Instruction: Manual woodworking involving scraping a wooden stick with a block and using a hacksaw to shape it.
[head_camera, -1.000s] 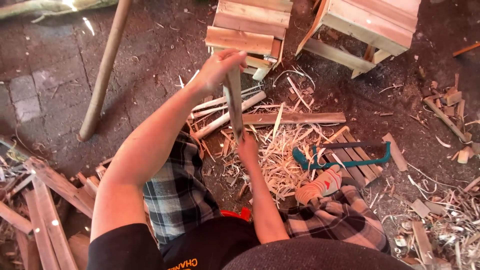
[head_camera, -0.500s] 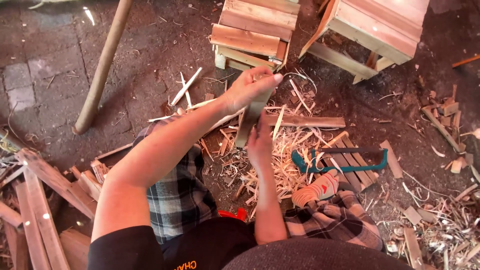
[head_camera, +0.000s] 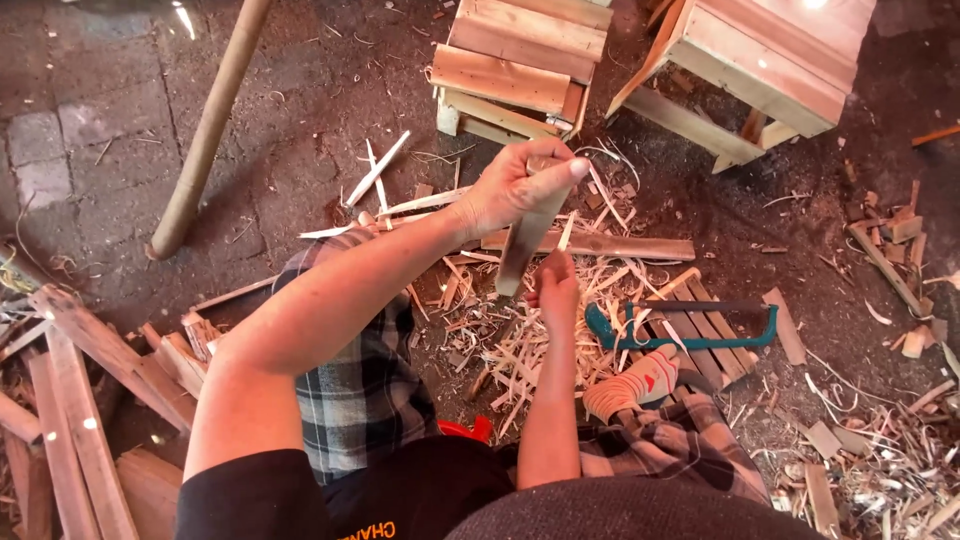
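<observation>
The left hand (head_camera: 520, 185) is closed around the upper end of a thin flat wooden strip (head_camera: 520, 250), fingers wrapped over it and the forefinger stretched out toward 3 o'clock. The strip hangs tilted, its lower end pointing down toward 7 o'clock, above the floor and clear of it. The right hand (head_camera: 555, 290) sits just below, at 5 o'clock from the left hand, curled shut close to the strip's lower end; whether it grips the strip or a small tool is hidden, so its hold cannot be told.

Beneath both hands lies a heap of pale wood shavings (head_camera: 520, 350) on the dirt floor (head_camera: 300, 130). At 3 o'clock from the right hand rests a teal-framed hacksaw (head_camera: 680, 325), lying across a few short slats (head_camera: 715, 330). A longer plank (head_camera: 620, 245) lies flat just behind the strip. At 12 o'clock stands a small wooden crate (head_camera: 520, 60), and at 1 o'clock a second wooden box frame (head_camera: 760, 60), well apart from the hands. A round pole (head_camera: 205, 130) runs slanted at 10 o'clock. Rough wood offcuts (head_camera: 80, 400) are piled at 8 o'clock. The person's knees in checked cloth (head_camera: 360, 390) frame the work, with a striped sock (head_camera: 635, 385) at 4 o'clock.
</observation>
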